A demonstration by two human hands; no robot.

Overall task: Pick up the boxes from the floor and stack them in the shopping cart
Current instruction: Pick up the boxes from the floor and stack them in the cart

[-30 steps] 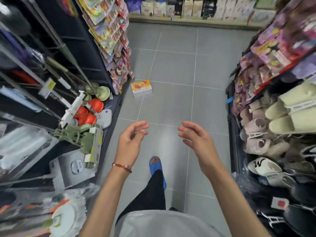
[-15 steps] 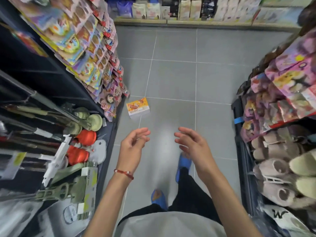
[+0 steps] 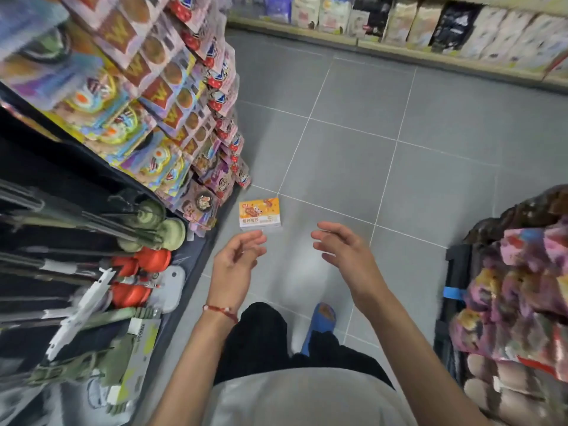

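Note:
A small orange and white box (image 3: 260, 213) lies flat on the grey tiled floor, close to the foot of the left shelf. My left hand (image 3: 235, 265) hovers just below it in the picture, fingers apart and empty, a red string bracelet on the wrist. My right hand (image 3: 344, 253) is held out to the right of the box, fingers spread, holding nothing. No shopping cart is in view.
The left shelf (image 3: 129, 124) carries hanging toy packs, with mops and cleaning tools (image 3: 101, 272) lower down. A black rack with colourful goods (image 3: 516, 287) stands on the right. A far shelf (image 3: 430, 29) closes the aisle. My blue slipper (image 3: 322, 318) is on the floor.
I have walked forward along the aisle; the box is now much nearer, just beyond my left fingertips. Both hands stay raised and empty.

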